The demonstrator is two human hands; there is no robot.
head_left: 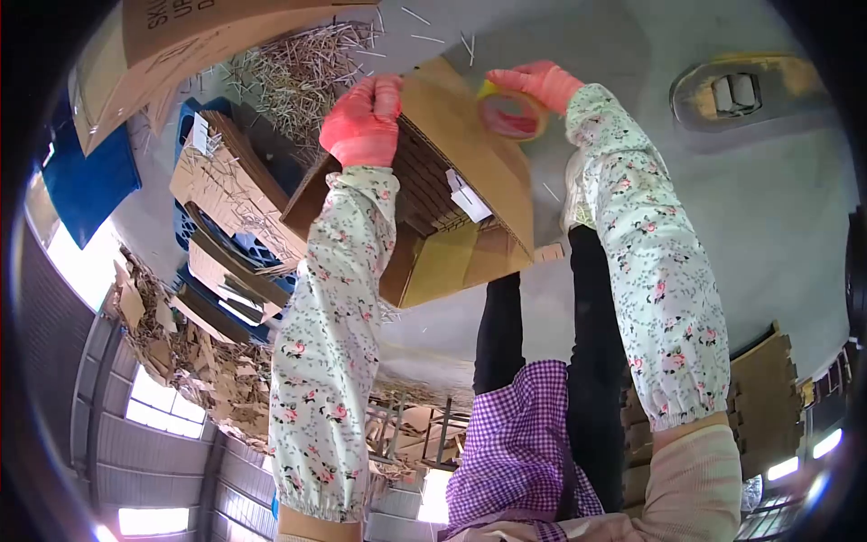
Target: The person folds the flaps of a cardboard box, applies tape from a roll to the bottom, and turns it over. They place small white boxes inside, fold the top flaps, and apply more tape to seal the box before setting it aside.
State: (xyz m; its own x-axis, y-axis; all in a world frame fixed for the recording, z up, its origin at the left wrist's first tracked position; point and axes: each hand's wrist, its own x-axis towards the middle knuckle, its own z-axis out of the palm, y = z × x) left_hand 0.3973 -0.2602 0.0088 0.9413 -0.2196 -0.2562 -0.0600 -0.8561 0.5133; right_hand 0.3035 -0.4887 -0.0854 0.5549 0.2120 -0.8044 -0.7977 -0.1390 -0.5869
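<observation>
An open cardboard box [492,135] stands tilted in the middle of the head view, with its opening toward me. Upright cardboard dividers [424,185] fill part of its inside, and a white slip of paper [468,197] lies against them. My left hand [363,122], in a pink glove, is closed at the box's upper left edge. A roll of clear yellowish tape [512,113] hangs from my right hand [542,86], also pink-gloved, its fingers closed on the roll's rim. The tape is just right of the box's upper panel.
A larger carton [208,45] stands at the upper left beside a heap of thin cardboard strips [302,77]. Stacked cardboard pieces [226,185] rest on a blue plastic crate [185,117]. A worn tape-like dark-edged board [750,90] lies on the grey floor at right.
</observation>
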